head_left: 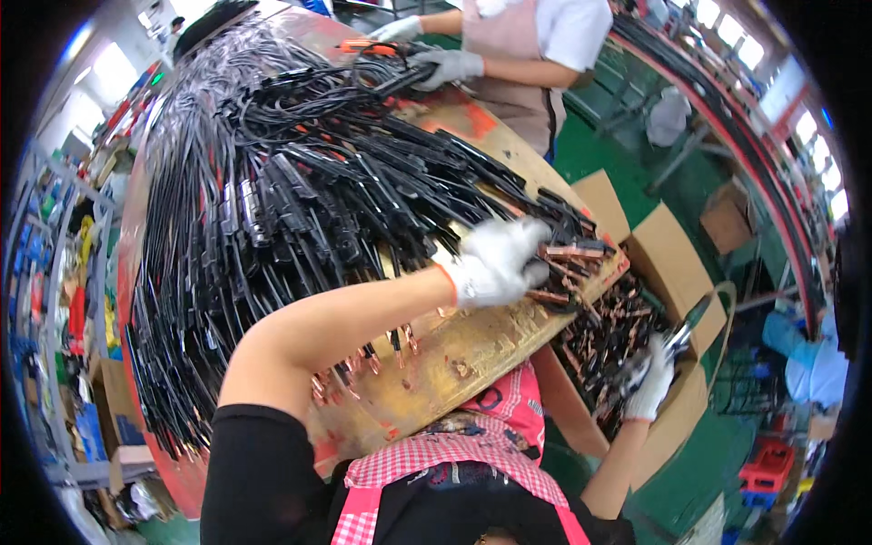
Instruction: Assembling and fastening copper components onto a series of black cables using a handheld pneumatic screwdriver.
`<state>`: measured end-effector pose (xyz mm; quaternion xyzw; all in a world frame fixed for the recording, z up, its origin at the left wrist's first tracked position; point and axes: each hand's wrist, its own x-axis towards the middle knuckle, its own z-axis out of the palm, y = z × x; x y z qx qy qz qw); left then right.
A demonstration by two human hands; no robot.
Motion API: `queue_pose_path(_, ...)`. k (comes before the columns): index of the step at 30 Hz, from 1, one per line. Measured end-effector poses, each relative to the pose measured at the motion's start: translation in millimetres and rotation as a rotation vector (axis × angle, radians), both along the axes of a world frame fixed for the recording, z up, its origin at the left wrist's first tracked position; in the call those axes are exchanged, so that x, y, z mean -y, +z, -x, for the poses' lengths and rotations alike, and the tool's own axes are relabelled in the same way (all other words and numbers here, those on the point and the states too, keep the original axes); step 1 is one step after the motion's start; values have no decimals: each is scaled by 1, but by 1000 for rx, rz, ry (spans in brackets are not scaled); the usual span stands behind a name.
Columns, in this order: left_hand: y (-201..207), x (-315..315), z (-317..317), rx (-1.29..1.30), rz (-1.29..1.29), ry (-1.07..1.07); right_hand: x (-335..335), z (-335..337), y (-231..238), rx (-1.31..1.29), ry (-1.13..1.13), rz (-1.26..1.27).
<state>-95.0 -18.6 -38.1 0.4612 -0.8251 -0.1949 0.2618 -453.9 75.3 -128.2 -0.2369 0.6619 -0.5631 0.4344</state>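
My left hand (pixel 498 262), in a white glove, is closed at the right corner of the table. Its curled fingers are around black cables with bare copper ends (pixel 578 252). To the right, over an open cardboard box, my right hand (pixel 651 381) is also gloved. It grips a silver hand tool (pixel 677 341) with a dark green end; a pale hose curves close by. Part of the tool is hidden by the fingers, so its exact kind cannot be told. Many cut copper and black cable ends (pixel 604 350) fill the box below.
A large heap of black cables (pixel 291 195) covers much of the worn table (pixel 436 386). Across it, a co-worker's gloved hand (pixel 445 68) handles looped cables. Flaps of the cardboard box (pixel 672 254) stand up beside the table corner. Loaded shelves (pixel 68 318) line the left.
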Motion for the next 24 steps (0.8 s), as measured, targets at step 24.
queue_pose_path(24,65,-202,-77,-1177,322,579,27,-433,166,-453,915,1490)
